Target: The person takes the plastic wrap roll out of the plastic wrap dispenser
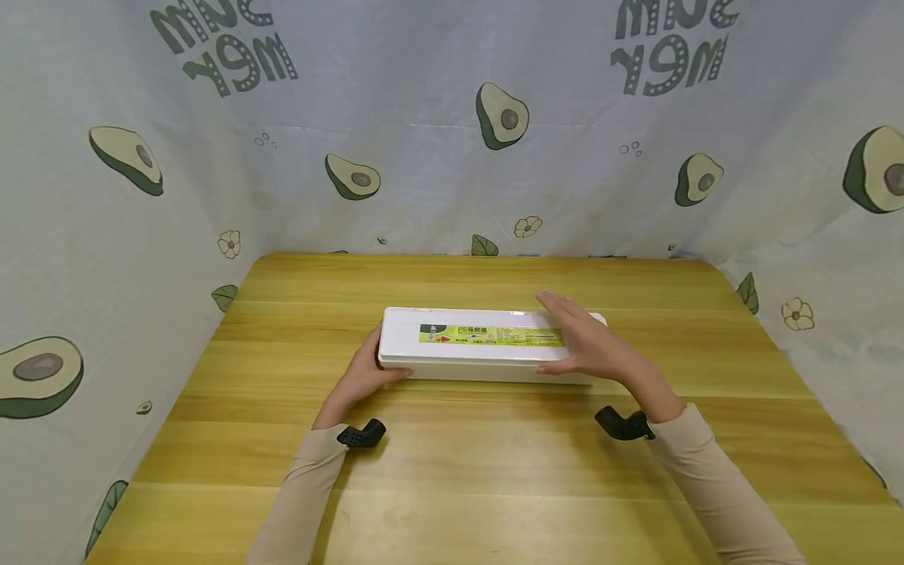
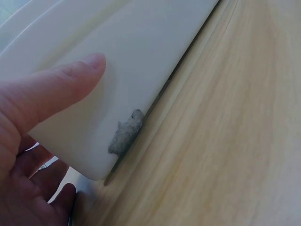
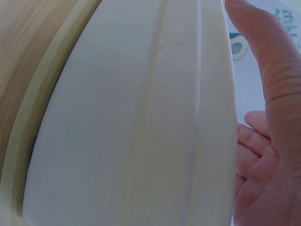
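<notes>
A long white cling film box (image 1: 487,357) with a yellow-green label on its lid lies across the table. My left hand (image 1: 367,369) grips its left end. In the left wrist view the thumb (image 2: 70,92) presses the front wall of the box (image 2: 141,52), and the other fingers curl behind the end. A grey patch marks the box's lower front corner there. Above the right end, my right hand (image 1: 596,341) is spread with fingers extended and thumb by the front edge. The right wrist view shows the thumb (image 3: 277,84) beside the lid; whether it touches cannot be told.
The box rests on a yellow wood-grain table (image 1: 466,479). A white curtain (image 1: 424,94) printed with avocados and mirrored lettering hangs behind the table and along both sides. Black camera mounts (image 1: 362,434) sit on both wrists.
</notes>
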{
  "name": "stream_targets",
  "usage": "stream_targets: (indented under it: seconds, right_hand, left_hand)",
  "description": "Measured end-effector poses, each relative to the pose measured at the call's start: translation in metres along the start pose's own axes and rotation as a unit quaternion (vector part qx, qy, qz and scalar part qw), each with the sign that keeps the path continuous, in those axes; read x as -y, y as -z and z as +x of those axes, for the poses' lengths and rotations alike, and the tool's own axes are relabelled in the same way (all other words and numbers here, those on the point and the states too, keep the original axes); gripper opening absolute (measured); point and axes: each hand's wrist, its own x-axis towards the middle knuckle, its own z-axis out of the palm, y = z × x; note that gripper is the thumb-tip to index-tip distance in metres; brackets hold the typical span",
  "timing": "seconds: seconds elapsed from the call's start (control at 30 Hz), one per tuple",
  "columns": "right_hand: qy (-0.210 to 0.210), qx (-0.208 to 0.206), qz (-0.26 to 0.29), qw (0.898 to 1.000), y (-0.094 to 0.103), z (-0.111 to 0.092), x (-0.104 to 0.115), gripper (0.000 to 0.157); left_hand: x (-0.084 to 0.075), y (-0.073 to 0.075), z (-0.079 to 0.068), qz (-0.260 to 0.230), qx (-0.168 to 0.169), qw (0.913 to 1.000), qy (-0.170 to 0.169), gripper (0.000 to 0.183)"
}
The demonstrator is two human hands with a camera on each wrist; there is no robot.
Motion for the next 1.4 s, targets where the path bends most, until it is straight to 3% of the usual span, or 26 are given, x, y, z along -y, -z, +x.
stream_targets:
  seconds: [0.43, 0.73, 1.03, 1.4]
  right_hand:
    - [0.007, -0.004, 0.022, 1.000, -0.004, 0.005, 0.004, 0.112]
    - [0.023, -0.003, 0.029, 0.999, -0.008, 0.006, 0.007, 0.110]
    - [0.042, -0.008, 0.007, 0.999, -0.011, 0.012, 0.009, 0.109]
    - [0.074, -0.020, -0.006, 0.997, -0.015, 0.019, 0.012, 0.107]
  left_hand:
    - [-0.001, 0.001, 0.005, 0.004, 0.006, 1.0000, -0.002, 0.100]
    - [0.031, 0.001, 0.016, 0.006, 0.002, 0.9998, -0.019, 0.105]
    - [0.005, 0.000, 0.005, -0.009, 0.007, 0.9999, 0.001, 0.104]
    - [0.006, 0.000, 0.004, -0.017, 0.005, 0.9998, 0.007, 0.102]
